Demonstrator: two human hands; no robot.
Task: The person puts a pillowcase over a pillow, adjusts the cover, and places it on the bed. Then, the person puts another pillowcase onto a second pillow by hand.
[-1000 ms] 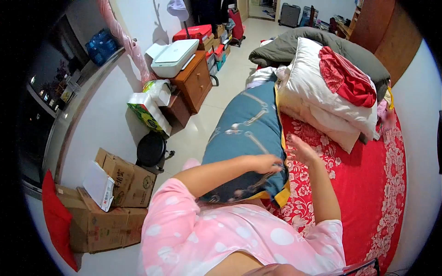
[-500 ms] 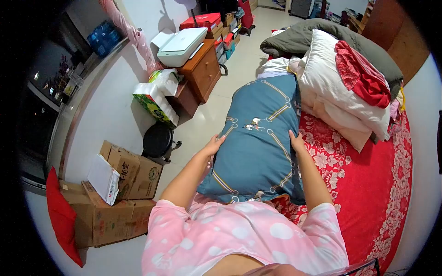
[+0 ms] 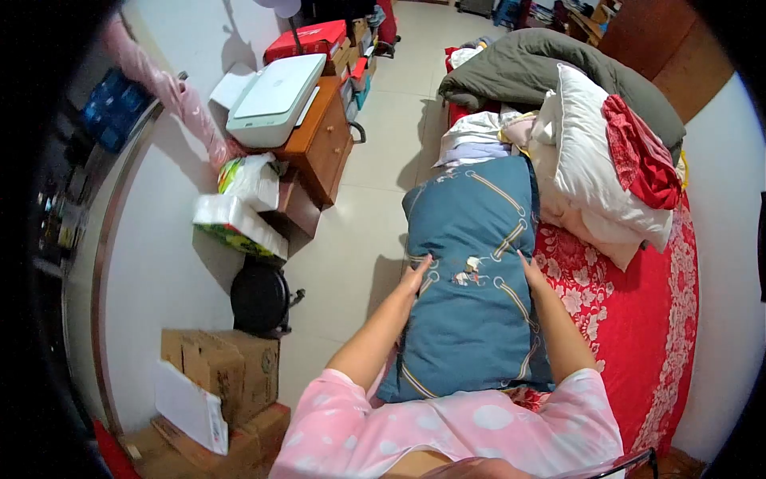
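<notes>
A blue pillow with belt-like stripes and a small horse-and-rider print lies lengthwise in front of me, its near end against my body. My left hand grips its left side, thumb on top and the other fingers hidden beneath the edge. On the opposite side my right hand holds the pillow at about the same height, its fingers mostly out of sight. The pillow rests at least partly over the red floral bedspread.
White pillows with a red cloth on top and a dark green quilt lie across the bed. To the left are a printer on a wooden cabinet, a black stool and cardboard boxes.
My hands have moved forward along the pillow's sides, now level with the horse print. The pillow looks straighter and flatter. The camera view has shifted.
</notes>
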